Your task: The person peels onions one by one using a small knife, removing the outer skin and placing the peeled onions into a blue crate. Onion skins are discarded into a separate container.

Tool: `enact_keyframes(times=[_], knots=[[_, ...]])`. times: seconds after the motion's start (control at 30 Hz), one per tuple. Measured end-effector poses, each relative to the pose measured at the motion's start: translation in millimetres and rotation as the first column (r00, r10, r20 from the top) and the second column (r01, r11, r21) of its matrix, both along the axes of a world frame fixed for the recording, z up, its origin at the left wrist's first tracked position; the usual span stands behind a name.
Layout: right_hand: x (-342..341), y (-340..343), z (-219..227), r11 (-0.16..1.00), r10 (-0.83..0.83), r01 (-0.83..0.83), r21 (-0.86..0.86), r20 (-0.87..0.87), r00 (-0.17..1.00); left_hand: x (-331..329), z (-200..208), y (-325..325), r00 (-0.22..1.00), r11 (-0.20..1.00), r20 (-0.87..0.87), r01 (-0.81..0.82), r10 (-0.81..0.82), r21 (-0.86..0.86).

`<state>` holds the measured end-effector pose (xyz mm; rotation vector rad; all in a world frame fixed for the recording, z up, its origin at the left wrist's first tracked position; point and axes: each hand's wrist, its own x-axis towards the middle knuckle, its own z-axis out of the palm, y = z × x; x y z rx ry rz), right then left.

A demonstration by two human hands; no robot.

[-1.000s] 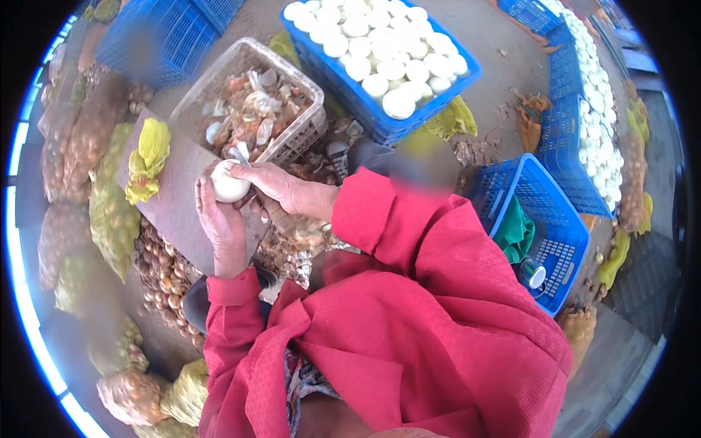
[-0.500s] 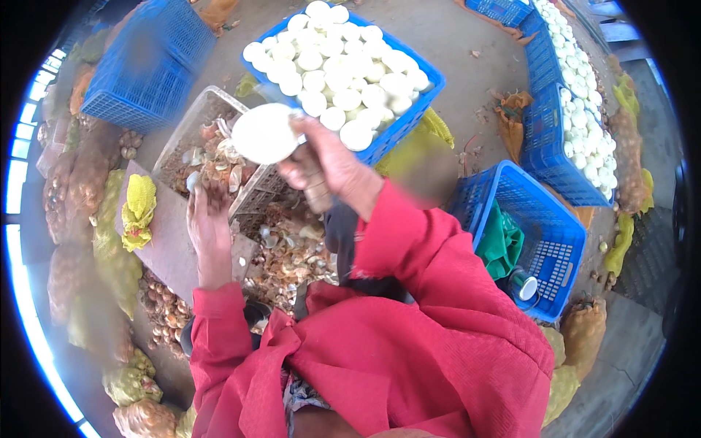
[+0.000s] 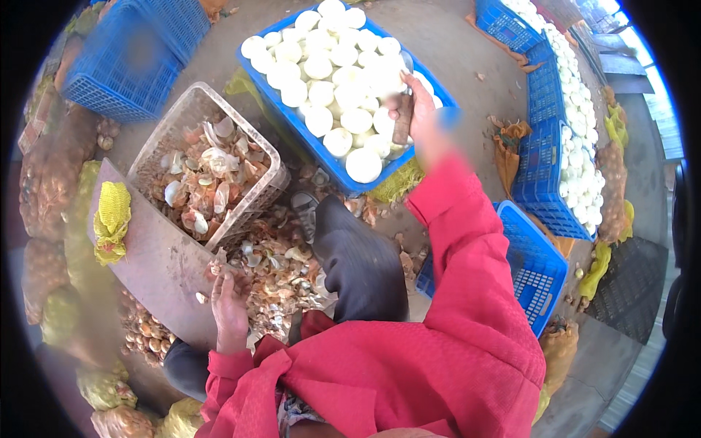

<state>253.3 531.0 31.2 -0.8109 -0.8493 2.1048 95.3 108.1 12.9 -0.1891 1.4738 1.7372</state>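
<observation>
My right hand (image 3: 423,120) is over the blue crate of peeled onions (image 3: 276,117), its fingers curled round the brown handle of a knife (image 3: 401,123). The knife's blade hardly shows. A large peeled white onion (image 3: 385,77) lies by those fingertips on top of the heap; whether they still grip it is unclear. Lower left, my left hand (image 3: 231,310) is raised beside the board (image 3: 164,274), fingers drawn together on a scrap of onion skin (image 3: 216,266). Just beyond it stands a whitish crate (image 3: 274,171) filled with skins and trimmings.
Peelings (image 3: 281,281) cover the floor around my legs. A yellow net bag (image 3: 112,219) lies on the board. Unpeeled onions (image 3: 146,332) are heaped below it. Blue crates (image 3: 120,80) stand far left, full ones (image 3: 544,171) line the right, and another blue crate (image 3: 537,270) is near my right arm.
My right hand has carried the peeled onion and knife away to the right, over the full crate. My left hand has drawn back toward me from the peelings crate. The view has shifted.
</observation>
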Motion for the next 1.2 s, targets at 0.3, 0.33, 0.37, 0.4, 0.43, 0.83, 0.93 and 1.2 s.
enact_keyframes(times=[0.3,0.33,0.37,0.4,0.43,0.83,0.93,1.2], knots=[[-96,70,5,0.982,0.01,-0.04,0.182,0.162,0.987,-2,8,27,0.98,0.977,-0.004,0.2,-0.201,0.076],[-110,80,5,0.97,0.009,-0.054,0.235,0.186,0.983,-6,6,27,0.973,0.968,0.007,0.229,-0.231,0.102],[-139,88,-3,0.957,0.045,-0.098,0.275,0.194,0.98,-8,5,25,0.981,0.976,-0.01,0.194,-0.194,0.099],[-150,98,-1,0.941,-0.006,-0.092,0.327,0.289,0.957,-10,5,26,0.981,0.974,-0.015,0.196,-0.195,0.115],[-161,107,1,0.91,-0.047,-0.105,0.401,0.351,0.935,-13,6,27,0.98,0.972,-0.021,0.197,-0.196,0.13],[-261,145,-26,0.462,-0.594,-0.775,0.432,0.799,0.092,-46,-4,8,0.986,0.985,-0.05,0.162,-0.159,0.063],[-246,149,-17,0.485,-0.64,-0.731,0.48,0.764,0.078,-44,0,7,0.989,0.989,-0.042,0.145,-0.144,0.037],[-151,20,33,0.395,-0.462,-0.647,0.652,0.75,0.474,-36,50,-38,0.994,1.0,-0.106,-0.02,0.018,-0.014]])
